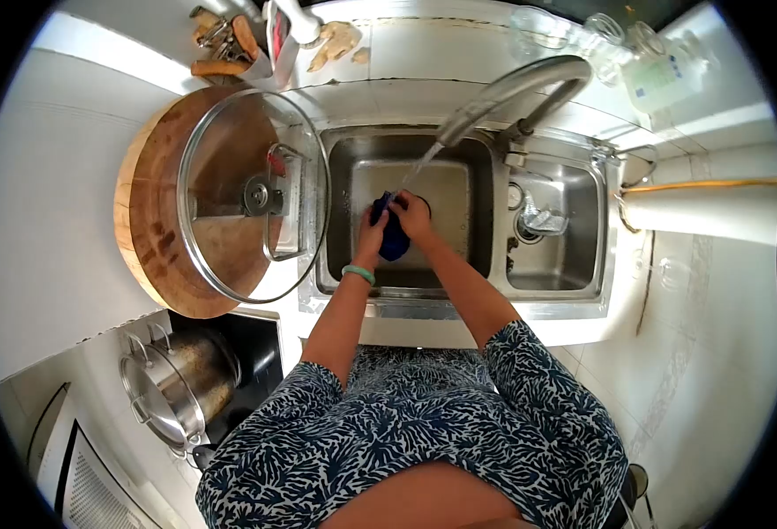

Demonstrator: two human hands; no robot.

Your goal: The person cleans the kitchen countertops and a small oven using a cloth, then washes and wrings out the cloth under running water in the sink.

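Note:
Both my hands are over the left basin of the steel sink [344, 264], wrapped around a dark blue cloth [394, 242]. My left hand [373, 231], with a green band on its wrist, grips the cloth's left side. My right hand [412, 214] holds its top right. Water runs from the curved faucet [516, 88] down onto the cloth and my fingers.
A glass pot lid [252, 194] rests on a round wooden cutting board [155, 203] left of the sink. A steel pot [177, 379] stands on a black cooktop at lower left. Utensils and ginger lie behind the sink; glass jars [662, 66] at the back right.

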